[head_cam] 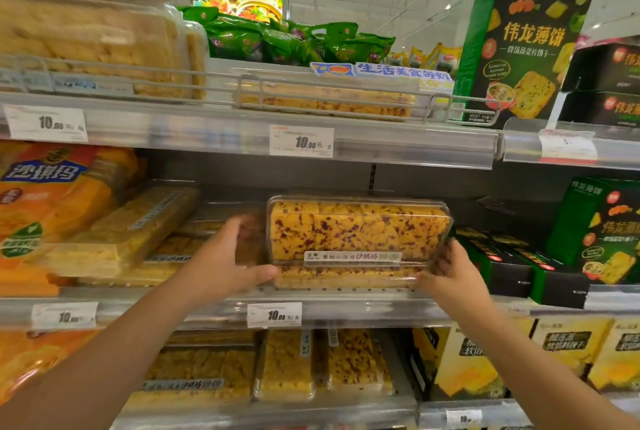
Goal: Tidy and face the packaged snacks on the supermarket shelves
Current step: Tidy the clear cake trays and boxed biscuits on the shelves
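A: From the head camera, where is the pack being handled?

B: On the middle shelf (346, 305), front and centre. A clear plastic snack box (358, 232) of yellow cake flecked with red stands on its long edge, label strip low on its face, on top of a flat box of the same kind (346, 277).

A: And the hands?

B: The left hand (225, 256) grips the standing box's left end, fingers curled round behind the side wall, thumb lying along the lower front corner. The right hand (446, 272) grips the right end, fingertips bent round the lower right corner. How the hidden fingers lie behind the box, I cannot tell.

A: What sits outside the fingers?

B: Just left of the left fingers, plain yellow cake boxes (131, 232) lie stacked and tilted, with an orange bag (45, 208) beyond. Right of the right fingers lie dark green-edged cartons (498, 263), then an upright green biscuit box (602, 228). Below the thumbs hangs a price tag (274, 315) reading 10.
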Action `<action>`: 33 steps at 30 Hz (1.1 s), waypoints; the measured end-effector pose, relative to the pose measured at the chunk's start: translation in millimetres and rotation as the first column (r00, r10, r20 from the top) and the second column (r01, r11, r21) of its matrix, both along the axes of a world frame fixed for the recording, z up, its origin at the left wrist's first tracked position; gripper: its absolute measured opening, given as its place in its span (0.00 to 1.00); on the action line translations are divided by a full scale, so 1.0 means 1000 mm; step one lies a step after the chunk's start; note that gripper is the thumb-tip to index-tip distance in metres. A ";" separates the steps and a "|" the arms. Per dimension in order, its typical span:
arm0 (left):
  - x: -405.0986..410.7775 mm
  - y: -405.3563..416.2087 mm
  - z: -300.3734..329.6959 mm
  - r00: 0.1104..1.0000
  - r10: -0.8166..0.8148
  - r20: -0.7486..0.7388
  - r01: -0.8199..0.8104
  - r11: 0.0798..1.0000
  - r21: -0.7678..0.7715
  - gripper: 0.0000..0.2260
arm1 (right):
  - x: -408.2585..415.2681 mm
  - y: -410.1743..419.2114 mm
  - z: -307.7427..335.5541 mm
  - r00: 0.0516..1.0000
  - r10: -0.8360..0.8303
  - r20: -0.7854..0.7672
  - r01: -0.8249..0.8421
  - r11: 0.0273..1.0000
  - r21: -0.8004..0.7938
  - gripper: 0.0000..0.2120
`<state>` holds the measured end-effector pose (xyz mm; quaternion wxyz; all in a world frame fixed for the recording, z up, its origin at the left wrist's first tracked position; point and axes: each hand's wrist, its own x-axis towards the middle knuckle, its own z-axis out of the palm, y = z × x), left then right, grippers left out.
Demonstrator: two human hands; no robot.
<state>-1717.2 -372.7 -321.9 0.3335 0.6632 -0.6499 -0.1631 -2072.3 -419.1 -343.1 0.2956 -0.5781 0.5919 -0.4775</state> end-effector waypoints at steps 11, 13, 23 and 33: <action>0.114 0.094 0.011 0.955 -0.275 -0.111 0.244 0.941 -0.233 0.04 | 0.188 0.087 -0.029 0.990 -0.108 0.088 0.098 0.990 0.104 0.17; 0.135 0.104 0.009 0.920 -0.267 -0.288 0.233 0.961 -0.147 0.04 | 0.238 0.100 -0.018 0.995 0.093 0.021 -0.094 0.993 0.068 0.17; 0.192 0.103 -0.003 0.439 0.268 -0.858 0.113 0.931 0.348 0.32 | 0.379 0.094 0.023 0.696 0.337 -0.634 -0.534 0.833 -0.143 0.35; 0.191 0.078 0.024 0.444 0.185 -0.877 -0.138 0.981 0.137 0.13 | 0.388 0.097 0.019 0.658 0.478 -0.582 -0.671 0.723 -0.165 0.30</action>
